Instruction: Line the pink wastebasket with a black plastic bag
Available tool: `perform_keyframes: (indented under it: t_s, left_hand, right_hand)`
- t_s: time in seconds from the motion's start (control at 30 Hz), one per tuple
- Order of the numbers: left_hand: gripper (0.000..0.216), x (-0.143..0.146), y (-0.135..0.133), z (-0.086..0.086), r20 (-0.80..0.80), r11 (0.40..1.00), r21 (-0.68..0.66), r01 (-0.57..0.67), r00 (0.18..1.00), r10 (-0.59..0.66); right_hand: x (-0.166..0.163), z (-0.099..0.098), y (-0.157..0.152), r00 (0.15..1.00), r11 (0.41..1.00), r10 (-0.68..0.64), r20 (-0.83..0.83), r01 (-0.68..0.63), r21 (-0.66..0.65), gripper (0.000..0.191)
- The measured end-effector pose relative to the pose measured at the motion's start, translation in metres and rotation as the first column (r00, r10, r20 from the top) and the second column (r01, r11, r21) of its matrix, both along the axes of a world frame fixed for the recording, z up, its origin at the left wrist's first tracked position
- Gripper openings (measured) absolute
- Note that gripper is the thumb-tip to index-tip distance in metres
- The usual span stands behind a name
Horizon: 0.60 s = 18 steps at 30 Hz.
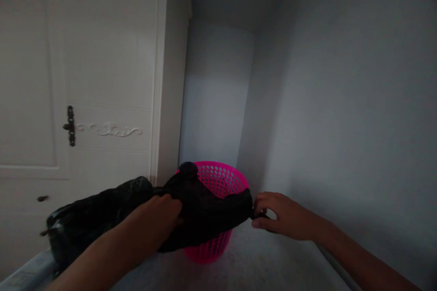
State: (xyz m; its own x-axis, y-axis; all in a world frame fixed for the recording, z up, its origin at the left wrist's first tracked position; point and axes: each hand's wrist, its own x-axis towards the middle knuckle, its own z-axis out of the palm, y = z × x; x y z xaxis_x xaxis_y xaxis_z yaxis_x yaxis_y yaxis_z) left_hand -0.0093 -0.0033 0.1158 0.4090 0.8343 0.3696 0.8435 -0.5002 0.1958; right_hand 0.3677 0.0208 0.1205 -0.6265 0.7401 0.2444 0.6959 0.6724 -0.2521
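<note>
A long black garment [205, 209], partly shiny, stretches sideways in front of a pink plastic basket [213, 254] and covers much of its front. My left hand [164, 209] is closed on the garment's middle, its fingertips mostly hidden in the dark cloth. At the garment's right end, my right hand [278, 213] pinches a narrow dark tip between thumb and fingers. The left part of the garment hangs over my left forearm's far side, toward the wardrobe. Dark folds make the garment's exact kind hard to tell.
A white wardrobe [109, 68] with a dark handle [70, 126] and small drawer knobs stands at the left. A grey wall [358, 100] rises on the right and meets the back wall in a corner. Pale floor [259, 263] lies under the basket.
</note>
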Motion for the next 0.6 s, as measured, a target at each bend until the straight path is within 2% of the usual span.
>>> perform_keyframes:
  t_s: [0.07, 0.1, 0.17, 0.23, 0.3, 0.37, 0.47, 0.57, 0.6]
  left_hand:
    - [0.012, -0.001, 0.01, 0.0, -0.1, 0.982, -0.025, -0.186, 0.978, 0.183]
    - [0.015, -0.001, 0.014, 0.001, -0.126, 0.971, -0.009, -0.238, 0.964, 0.235]
    - [0.033, 0.0, 0.017, 0.004, -0.117, 0.965, 0.034, -0.259, 0.958, 0.261]
    - [0.06, 0.003, 0.016, 0.004, -0.13, 0.966, 0.024, -0.258, 0.957, 0.259]
    - [0.088, 0.006, 0.011, 0.004, -0.167, 0.963, -0.024, -0.27, 0.95, 0.262]
    - [0.101, 0.012, 0.004, 0.005, -0.18, 0.958, -0.058, -0.282, 0.947, 0.267]
    - [0.082, 0.023, -0.001, 0.011, -0.069, 0.963, -0.014, -0.268, 0.961, 0.267]
    - [0.065, 0.035, 0.003, 0.018, 0.097, 0.956, 0.095, -0.279, 0.958, 0.27]
    - [0.062, 0.037, 0.006, 0.019, 0.145, 0.95, 0.134, -0.282, 0.954, 0.263]
  right_hand:
    - [-0.005, -0.002, 0.004, 0.993, 0.989, -0.118, -0.008, 0.118, 0.088, 0.034]
    - [-0.008, -0.002, 0.006, 0.986, 0.977, -0.167, -0.01, 0.167, 0.134, 0.033]
    - [-0.014, -0.001, 0.008, 0.97, 0.947, -0.243, -0.003, 0.238, 0.215, 0.027]
    - [-0.02, 0.0, 0.009, 0.958, 0.923, -0.288, 0.002, 0.277, 0.267, 0.027]
    - [-0.028, 0.001, 0.005, 0.958, 0.914, -0.284, -0.025, 0.279, 0.296, 0.034]
    - [-0.037, 0.002, -0.001, 0.965, 0.908, -0.247, -0.087, 0.262, 0.327, 0.043]
    - [-0.057, 0.0, -0.011, 0.97, 0.89, -0.184, -0.159, 0.233, 0.392, 0.053]
    - [-0.081, -0.005, -0.014, 0.98, 0.878, -0.155, -0.122, 0.193, 0.437, 0.075]
    - [-0.088, -0.007, -0.013, 0.982, 0.876, -0.165, -0.094, 0.19, 0.443, 0.074]
